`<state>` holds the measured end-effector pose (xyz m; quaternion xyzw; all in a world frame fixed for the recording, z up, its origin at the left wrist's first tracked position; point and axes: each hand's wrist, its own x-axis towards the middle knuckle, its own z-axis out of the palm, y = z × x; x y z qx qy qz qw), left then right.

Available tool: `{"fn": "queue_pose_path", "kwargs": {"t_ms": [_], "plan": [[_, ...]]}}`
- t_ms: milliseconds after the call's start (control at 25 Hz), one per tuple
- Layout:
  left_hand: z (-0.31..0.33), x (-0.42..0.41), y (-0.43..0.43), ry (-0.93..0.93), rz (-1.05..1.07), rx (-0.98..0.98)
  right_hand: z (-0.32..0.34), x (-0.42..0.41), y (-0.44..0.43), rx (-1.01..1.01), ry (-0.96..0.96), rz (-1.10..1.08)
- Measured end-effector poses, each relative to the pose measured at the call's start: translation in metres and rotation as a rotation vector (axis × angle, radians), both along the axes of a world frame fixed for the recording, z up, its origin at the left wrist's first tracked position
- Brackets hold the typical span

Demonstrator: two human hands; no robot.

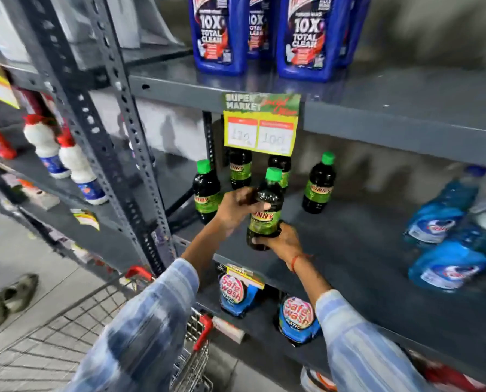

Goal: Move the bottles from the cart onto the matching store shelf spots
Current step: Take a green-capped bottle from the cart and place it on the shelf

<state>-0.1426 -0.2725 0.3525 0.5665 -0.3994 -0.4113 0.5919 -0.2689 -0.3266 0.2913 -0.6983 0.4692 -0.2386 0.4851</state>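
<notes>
A dark bottle [265, 210] with a green cap and green label is held upright just above the front of the middle grey shelf [357, 250]. My left hand [236, 206] grips its upper body. My right hand [278, 240] cups its base. Behind it stand several matching bottles: one at the left [205, 193], one at the right [318, 185], two further back [240, 168] under a yellow price tag [261, 128]. The wire cart [100, 321] with red trim is at lower left, under my left sleeve.
Blue cleaner jugs [304, 38] stand on the shelf above. Light blue bottles [451, 239] lie at the right of the middle shelf. Safe Wash pouches [298, 318] sit on the shelf below. A slotted steel upright [140, 154] divides the bays; white bottles [74, 165] stand to its left.
</notes>
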Motion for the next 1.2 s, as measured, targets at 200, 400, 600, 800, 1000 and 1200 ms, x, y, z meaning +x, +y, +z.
{"fn": "queue_pose_path", "kwargs": {"t_ms": [200, 400, 600, 800, 1000, 1200], "plan": [[-0.013, 0.026, -0.025, -0.011, 0.039, 0.052, -0.015, 0.029, -0.036, -0.031, 0.066, 0.031], [-0.019, 0.037, -0.032, -0.07, 0.106, 0.092, -0.023, 0.038, -0.051, -0.05, 0.019, 0.047], [-0.029, 0.039, -0.03, -0.056, 0.109, 0.108, -0.032, 0.04, -0.052, -0.061, -0.008, 0.053], [-0.023, 0.037, -0.027, -0.117, 0.101, 0.114, -0.03, 0.046, -0.051, -0.055, 0.021, 0.063], [-0.021, 0.025, 0.012, -0.172, 0.185, 0.05, -0.027, 0.034, -0.011, -0.018, -0.11, -0.187], [-0.056, 0.038, 0.12, -0.055, 0.328, 0.052, -0.045, 0.047, 0.09, -0.046, -0.276, -0.188]]}}
